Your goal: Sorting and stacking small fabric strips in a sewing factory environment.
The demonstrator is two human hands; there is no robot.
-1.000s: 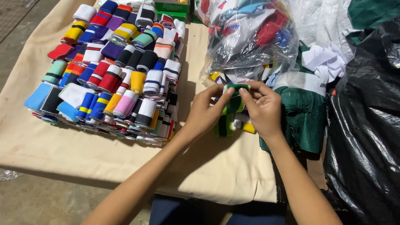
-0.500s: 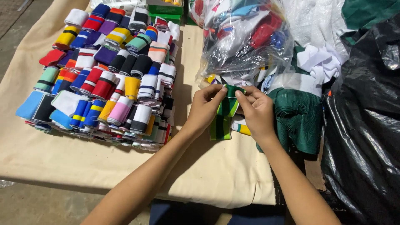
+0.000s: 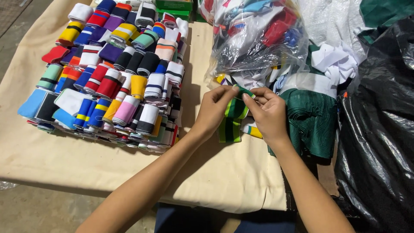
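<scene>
Nearest the camera, two bare forearms reach up over a cream cloth (image 3: pixel 86 159) spread on the work surface; the left hand (image 3: pixel 214 110) and right hand (image 3: pixel 268 112) meet close together, each pinching the top of a green striped knit band (image 3: pixel 233 118) between fingertips and thumb; the band hangs folded between the two hands, its lower end lying on the cloth; just right of it sits a pile of dark green fabric (image 3: pixel 312 118), and further right a black plastic bag (image 3: pixel 379 129); to the left, well apart from the hands, rows of rolled knit bands (image 3: pixel 112 73) in many colours stand packed together on the cloth; beyond the hands lies a clear plastic bag (image 3: pixel 258 39) stuffed with more coloured bands; a green box (image 3: pixel 174 5) sits at the far edge.
</scene>
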